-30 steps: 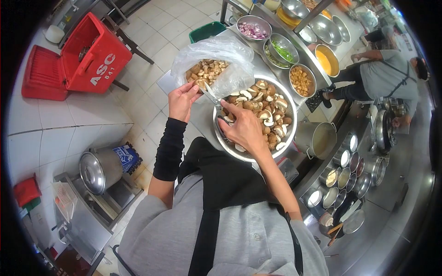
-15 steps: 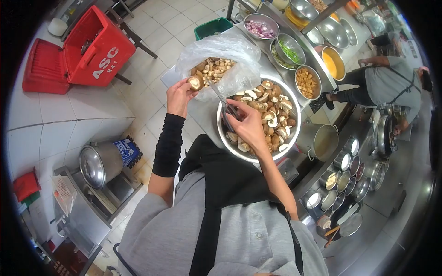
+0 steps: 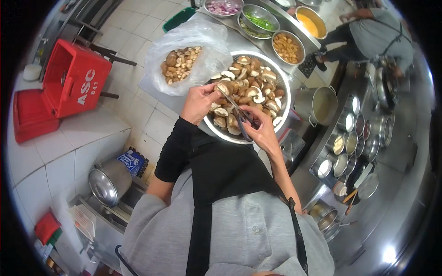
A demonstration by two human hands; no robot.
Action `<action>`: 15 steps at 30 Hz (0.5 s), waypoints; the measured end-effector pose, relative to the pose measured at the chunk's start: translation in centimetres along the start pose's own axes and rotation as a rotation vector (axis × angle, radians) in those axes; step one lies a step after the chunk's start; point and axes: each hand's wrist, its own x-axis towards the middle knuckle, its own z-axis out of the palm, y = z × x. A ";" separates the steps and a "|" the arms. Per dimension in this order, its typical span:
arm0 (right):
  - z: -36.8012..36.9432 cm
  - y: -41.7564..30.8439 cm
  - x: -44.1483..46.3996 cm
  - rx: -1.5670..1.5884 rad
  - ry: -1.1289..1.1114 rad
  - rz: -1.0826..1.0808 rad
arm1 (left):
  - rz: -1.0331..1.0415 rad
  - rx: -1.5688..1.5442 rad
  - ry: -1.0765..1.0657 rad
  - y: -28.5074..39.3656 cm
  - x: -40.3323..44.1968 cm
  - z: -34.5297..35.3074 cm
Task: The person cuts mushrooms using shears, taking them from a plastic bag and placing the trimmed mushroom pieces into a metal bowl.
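With twelve o'clock at the top of the head view, the left hand comes in at about nine o'clock on the colander; its thumb and fingertips pinch a single mushroom, held above the colander's near-left part. The pinch seems chosen to steady the mushroom while leaving its exposed side free to the blades; the right hand, around five o'clock, grasps the dark handles of the scissors, whose blades point toward ten o'clock and end at the mushroom; whether they touch it, one cannot tell.

Beneath the hands lie cut mushrooms, brown caps mixed with pale faces; holding the work over this wide rim probably lets loose pieces drop inside. At ten o'clock, beside the colander, a plastic bag stands with its mouth spread, small pale pieces showing within; its closeness likely keeps reaches short for the left hand.

Toward one o'clock sits a bowl of brown cubes; at twelve, a bowl of cut greens; both seem set back so the hands have elbow room; a co-worker stands well apart, at two o'clock.
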 end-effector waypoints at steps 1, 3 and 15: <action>-0.4 0.3 -0.5 0.006 -0.008 0.022 | -0.024 0.051 -0.054 -0.1 0.1 0.3; -0.7 1.2 -1.4 0.066 0.015 0.011 | -0.071 0.002 -0.052 -0.6 0.6 1.0; 0.1 5.2 -4.3 0.190 0.080 0.099 | -0.038 0.409 0.024 -3.5 1.3 2.4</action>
